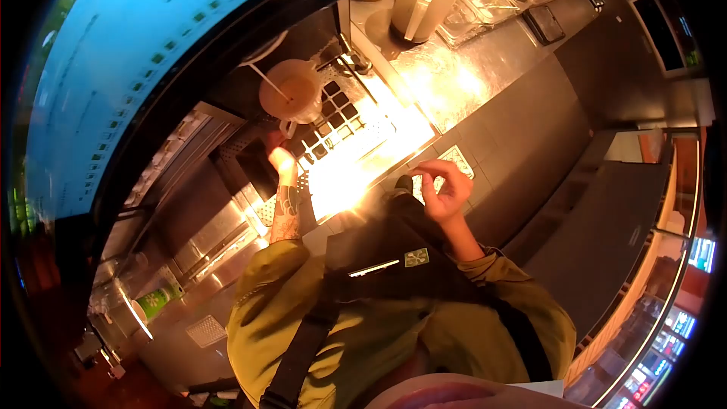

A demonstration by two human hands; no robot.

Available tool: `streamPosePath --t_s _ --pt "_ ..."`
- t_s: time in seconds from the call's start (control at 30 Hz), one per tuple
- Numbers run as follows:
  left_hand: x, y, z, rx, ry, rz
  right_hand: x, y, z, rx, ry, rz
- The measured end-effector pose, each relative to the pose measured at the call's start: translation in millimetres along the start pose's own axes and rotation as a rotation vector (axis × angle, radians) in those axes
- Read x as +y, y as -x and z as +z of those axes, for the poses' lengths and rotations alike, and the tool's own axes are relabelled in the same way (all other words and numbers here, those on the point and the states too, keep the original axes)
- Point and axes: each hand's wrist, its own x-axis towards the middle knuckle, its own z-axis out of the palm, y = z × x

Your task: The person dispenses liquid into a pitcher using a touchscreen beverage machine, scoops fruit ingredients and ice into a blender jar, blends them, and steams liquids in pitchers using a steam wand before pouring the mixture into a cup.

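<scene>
A round, pale, translucent jug point(291, 92) with a handle point(288, 129) sits open-mouthed beside a metal grate point(335, 117), a thin whitish line point(268, 82), whether rod or liquid unclear, slanting into its warmly lit interior.

Reaches from the torso toward eleven o'clock with the tattooed left forearm point(286, 212), showing too little of the left hand's point(281, 154) fingers to read their grip, and holds the right hand point(447, 191) raised toward one o'clock with elbow bent and fingers loosely curled toward the thumb.
</scene>
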Motion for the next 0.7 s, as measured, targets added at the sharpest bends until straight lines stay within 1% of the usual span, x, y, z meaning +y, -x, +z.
streamPosePath --t_s 0.07,0.13,0.17,0.23,0.3,0.33,0.37,0.43,0.47,0.5,0.57,0.6,0.67,0.7 --pt "6 30 -9 0.199 -0.318 0.158 13 5 -10 -0.062 -0.015 -0.013" --pt "7 69 -12 0.328 -0.484 0.283 34 6 -22 -0.109 -0.09 -0.013" --pt "3 89 -8 0.349 -0.469 0.366 42 6 -30 -0.105 -0.168 0.032" --pt "6 145 10 0.354 -0.718 0.468 56 -1 -53 -0.162 -0.226 0.101" --pt "-9 194 32 0.218 -0.92 0.664 84 -8 -90 -0.217 -0.261 0.1" --pt "-15 221 50 0.125 -0.987 0.748 97 -13 -111 -0.16 -0.266 0.056" --pt "-27 245 75 0.017 -1.036 0.843 114 -18 -138 -0.148 -0.204 -0.039" --pt "-61 293 129 -0.209 -1.059 0.826 146 -24 -203 -0.145 -0.149 -0.047" --pt "-83 309 156 -0.356 -0.991 0.739 158 -25 -237 -0.154 -0.103 0.048" --pt "-112 323 187 -0.498 -0.929 0.655 171 -31 -274 -0.128 -0.046 0.094" --pt "-179 361 238 -0.778 -0.881 0.213 199 -42 -344 -0.099 0.052 0.197" --pt "-194 360 260 -0.869 -0.806 0.052 220 -49 -373 0.019 -0.036 0.206" --pt "-215 342 315 -1.003 -0.64 -0.272 265 -76 -439 -0.04 0.193 0.278" --pt "-222 331 345 -0.997 -0.676 -0.196 290 -90 -468 0.007 0.166 0.369"
